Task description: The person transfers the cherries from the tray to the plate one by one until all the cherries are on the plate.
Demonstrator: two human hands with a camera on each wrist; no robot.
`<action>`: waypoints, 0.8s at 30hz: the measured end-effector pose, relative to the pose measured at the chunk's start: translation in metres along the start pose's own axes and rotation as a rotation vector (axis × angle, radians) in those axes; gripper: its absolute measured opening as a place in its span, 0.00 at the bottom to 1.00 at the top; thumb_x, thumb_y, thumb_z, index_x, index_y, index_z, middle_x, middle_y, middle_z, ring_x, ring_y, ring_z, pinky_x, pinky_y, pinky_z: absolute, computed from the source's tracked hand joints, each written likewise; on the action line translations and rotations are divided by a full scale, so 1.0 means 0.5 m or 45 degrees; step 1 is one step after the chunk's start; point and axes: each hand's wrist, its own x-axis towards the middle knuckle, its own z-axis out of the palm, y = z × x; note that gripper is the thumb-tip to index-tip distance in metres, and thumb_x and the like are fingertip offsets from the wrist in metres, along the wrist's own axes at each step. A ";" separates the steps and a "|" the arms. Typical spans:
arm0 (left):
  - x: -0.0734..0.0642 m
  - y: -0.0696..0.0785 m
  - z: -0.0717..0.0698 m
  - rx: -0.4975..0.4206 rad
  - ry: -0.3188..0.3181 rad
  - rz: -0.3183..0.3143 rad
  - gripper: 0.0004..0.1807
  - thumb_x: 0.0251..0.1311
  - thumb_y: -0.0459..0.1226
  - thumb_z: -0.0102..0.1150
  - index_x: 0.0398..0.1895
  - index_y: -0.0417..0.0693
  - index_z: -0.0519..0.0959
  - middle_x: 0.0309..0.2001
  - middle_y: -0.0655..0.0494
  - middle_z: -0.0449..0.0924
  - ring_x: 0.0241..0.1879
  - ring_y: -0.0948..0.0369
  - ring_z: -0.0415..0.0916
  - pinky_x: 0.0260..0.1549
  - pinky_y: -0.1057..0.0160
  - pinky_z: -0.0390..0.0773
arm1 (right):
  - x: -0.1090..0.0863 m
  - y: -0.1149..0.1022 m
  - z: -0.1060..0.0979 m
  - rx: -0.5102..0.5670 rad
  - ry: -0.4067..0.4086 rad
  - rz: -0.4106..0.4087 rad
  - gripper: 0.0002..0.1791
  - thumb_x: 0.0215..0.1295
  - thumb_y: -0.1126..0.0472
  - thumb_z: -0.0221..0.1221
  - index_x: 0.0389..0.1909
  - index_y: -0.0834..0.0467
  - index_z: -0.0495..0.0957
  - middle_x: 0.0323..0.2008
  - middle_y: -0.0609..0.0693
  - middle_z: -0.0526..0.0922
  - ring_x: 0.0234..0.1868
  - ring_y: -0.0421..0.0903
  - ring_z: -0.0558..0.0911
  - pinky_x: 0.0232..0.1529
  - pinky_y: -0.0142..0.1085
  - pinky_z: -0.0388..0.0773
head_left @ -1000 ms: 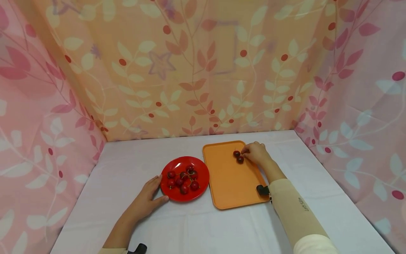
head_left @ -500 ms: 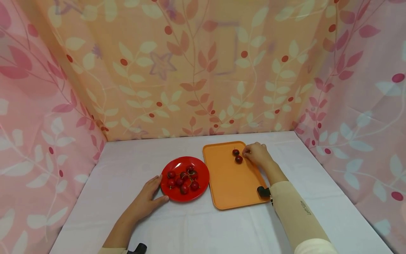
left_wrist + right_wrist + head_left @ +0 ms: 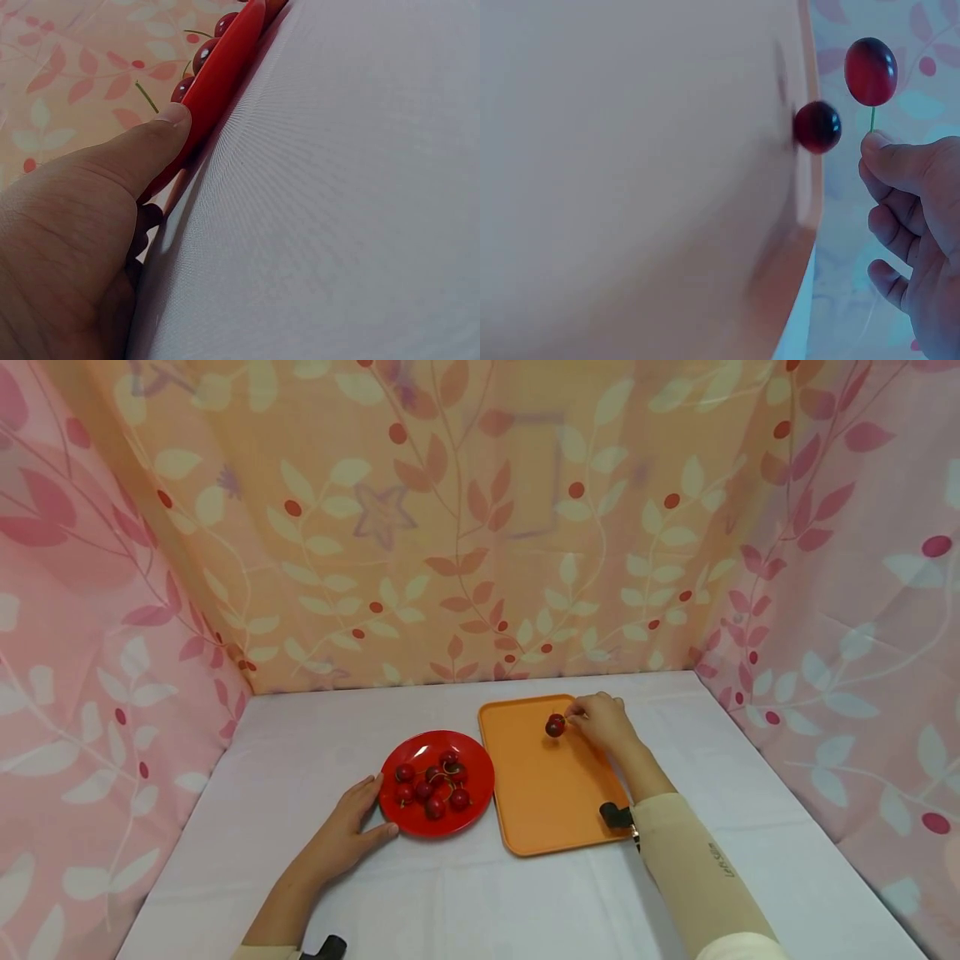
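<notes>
In the right wrist view, my right hand (image 3: 919, 202) pinches the green stem of a dark red cherry (image 3: 871, 72) between thumb and finger. That cherry is raised off the orange tray (image 3: 547, 810). Another cherry (image 3: 817, 127) sits lower, by the tray surface; in the head view the two overlap near the tray's far end. My left hand (image 3: 345, 835) rests against the left rim of a red plate (image 3: 476, 756), fingers and thumb spread along it. The left thumb (image 3: 142, 150) touches the rim in the left wrist view. Several cherries with stems (image 3: 424, 789) lie on the plate.
Plate and tray stand side by side on a white cloth (image 3: 442, 902). Patterned curtains (image 3: 465, 543) enclose the table at the back and both sides. A black device (image 3: 617, 816) is worn at the right wrist, above the tray's right edge.
A cherry pinched by its stem has lifted and shifted slightly left with my right hand, now overlapping the other cherry in the head view. My left hand has kept its place at the plate.
</notes>
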 end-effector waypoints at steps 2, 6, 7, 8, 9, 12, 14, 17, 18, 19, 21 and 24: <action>0.000 0.000 0.001 -0.002 -0.004 -0.006 0.54 0.59 0.62 0.66 0.83 0.57 0.52 0.81 0.49 0.53 0.80 0.46 0.46 0.71 0.33 0.59 | 0.004 -0.007 0.000 0.006 0.005 -0.002 0.04 0.69 0.57 0.66 0.38 0.53 0.87 0.38 0.48 0.89 0.45 0.53 0.77 0.52 0.53 0.63; -0.001 0.001 -0.001 -0.003 -0.002 0.003 0.54 0.59 0.62 0.66 0.83 0.56 0.53 0.81 0.49 0.53 0.80 0.46 0.47 0.71 0.33 0.59 | 0.009 -0.030 -0.005 0.012 0.017 -0.011 0.04 0.69 0.57 0.66 0.38 0.52 0.88 0.38 0.47 0.90 0.44 0.52 0.77 0.52 0.52 0.62; -0.001 0.001 -0.002 -0.004 -0.002 0.006 0.54 0.59 0.62 0.66 0.83 0.56 0.53 0.81 0.49 0.53 0.80 0.46 0.47 0.72 0.33 0.59 | 0.010 -0.036 -0.005 0.016 0.019 -0.013 0.04 0.69 0.57 0.66 0.38 0.52 0.88 0.38 0.47 0.90 0.44 0.53 0.77 0.52 0.52 0.62; -0.001 0.001 -0.002 -0.003 -0.002 0.010 0.54 0.59 0.62 0.66 0.83 0.55 0.53 0.81 0.49 0.53 0.80 0.46 0.47 0.72 0.33 0.59 | 0.011 -0.042 -0.005 0.019 0.024 -0.016 0.04 0.69 0.57 0.66 0.38 0.53 0.88 0.38 0.47 0.90 0.44 0.53 0.77 0.52 0.52 0.62; -0.001 0.001 -0.003 -0.002 0.000 0.014 0.54 0.59 0.62 0.66 0.83 0.55 0.53 0.81 0.48 0.54 0.80 0.46 0.47 0.72 0.33 0.58 | 0.012 -0.048 -0.005 0.022 0.027 -0.015 0.05 0.69 0.57 0.67 0.38 0.53 0.88 0.38 0.47 0.90 0.44 0.52 0.77 0.52 0.52 0.62; -0.001 0.000 -0.003 -0.002 -0.004 0.012 0.54 0.59 0.62 0.66 0.83 0.55 0.53 0.81 0.48 0.53 0.80 0.46 0.46 0.72 0.33 0.58 | 0.017 -0.062 -0.002 0.030 0.032 -0.024 0.06 0.69 0.56 0.67 0.39 0.53 0.89 0.38 0.47 0.90 0.44 0.52 0.77 0.54 0.52 0.63; -0.001 0.000 -0.003 -0.002 -0.003 0.010 0.54 0.59 0.63 0.66 0.83 0.56 0.53 0.81 0.48 0.53 0.80 0.46 0.47 0.72 0.33 0.58 | 0.021 -0.075 0.000 0.034 0.041 -0.038 0.06 0.69 0.56 0.66 0.40 0.53 0.89 0.38 0.46 0.90 0.44 0.51 0.77 0.55 0.52 0.64; -0.001 0.001 -0.003 0.000 0.004 0.009 0.54 0.59 0.63 0.66 0.83 0.56 0.53 0.81 0.48 0.54 0.80 0.46 0.47 0.71 0.33 0.60 | 0.028 -0.094 0.004 0.038 0.060 -0.067 0.05 0.70 0.56 0.66 0.39 0.51 0.89 0.38 0.45 0.90 0.45 0.50 0.77 0.56 0.51 0.65; -0.001 0.001 -0.003 -0.002 0.006 0.010 0.54 0.59 0.63 0.66 0.83 0.56 0.53 0.81 0.48 0.54 0.80 0.46 0.47 0.71 0.33 0.59 | 0.031 -0.101 0.005 0.041 0.068 -0.076 0.05 0.70 0.56 0.66 0.39 0.51 0.89 0.38 0.45 0.90 0.45 0.50 0.77 0.56 0.51 0.65; -0.001 0.001 -0.003 -0.002 0.008 0.011 0.54 0.59 0.63 0.66 0.83 0.56 0.53 0.81 0.48 0.54 0.80 0.46 0.47 0.71 0.33 0.59 | 0.033 -0.107 0.007 0.044 0.075 -0.085 0.05 0.70 0.56 0.66 0.39 0.51 0.89 0.38 0.45 0.90 0.45 0.50 0.77 0.56 0.51 0.65; -0.001 0.002 -0.003 -0.004 0.007 0.013 0.54 0.59 0.63 0.66 0.83 0.56 0.53 0.81 0.48 0.54 0.80 0.46 0.47 0.71 0.33 0.59 | 0.036 -0.120 0.009 0.051 0.084 -0.098 0.05 0.69 0.56 0.66 0.39 0.51 0.89 0.37 0.45 0.90 0.45 0.50 0.78 0.55 0.51 0.65; -0.001 0.002 -0.003 -0.017 0.006 0.016 0.54 0.59 0.63 0.66 0.83 0.55 0.53 0.81 0.48 0.54 0.80 0.46 0.47 0.72 0.33 0.58 | 0.039 -0.141 0.011 0.066 0.092 -0.117 0.05 0.68 0.56 0.67 0.38 0.52 0.89 0.37 0.46 0.90 0.45 0.50 0.78 0.55 0.51 0.66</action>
